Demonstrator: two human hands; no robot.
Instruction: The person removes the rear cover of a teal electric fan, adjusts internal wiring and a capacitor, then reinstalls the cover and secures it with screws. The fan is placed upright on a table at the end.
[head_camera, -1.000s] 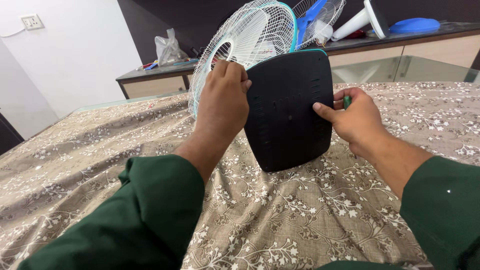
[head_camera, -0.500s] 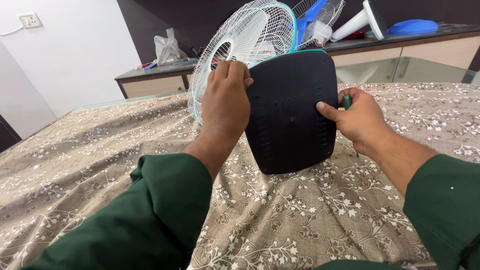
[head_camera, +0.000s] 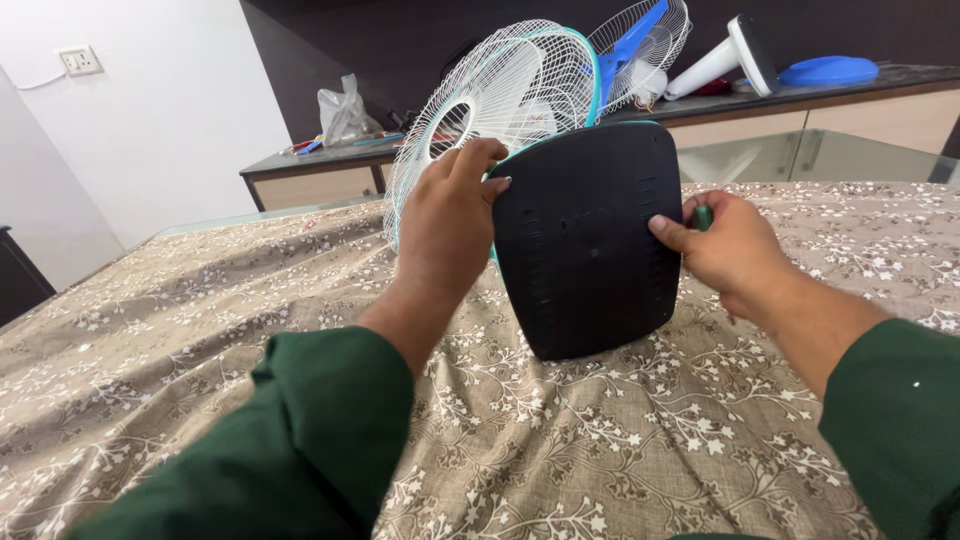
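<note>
Two hands on one fan base (head_camera: 588, 235): dark, matte, rounded-square plastic panel, stood on its lower edge near the middle of the bedspread (head_camera: 200, 330), underside towards the wearer. Left hand (head_camera: 447, 215): fingers curled over the upper left edge, closed on it. Right hand (head_camera: 728, 245): thumb pressed on the right edge, fingers closed round a small green-handled tool (head_camera: 703, 215). Fan guard (head_camera: 500, 100): white wire, teal rim, just behind the base. Bedspread: beige, floral print, open to the near and left edges. Plastic bag (head_camera: 343, 112): clear, crumpled, on the dark counter (head_camera: 300, 160) beyond.
</note>
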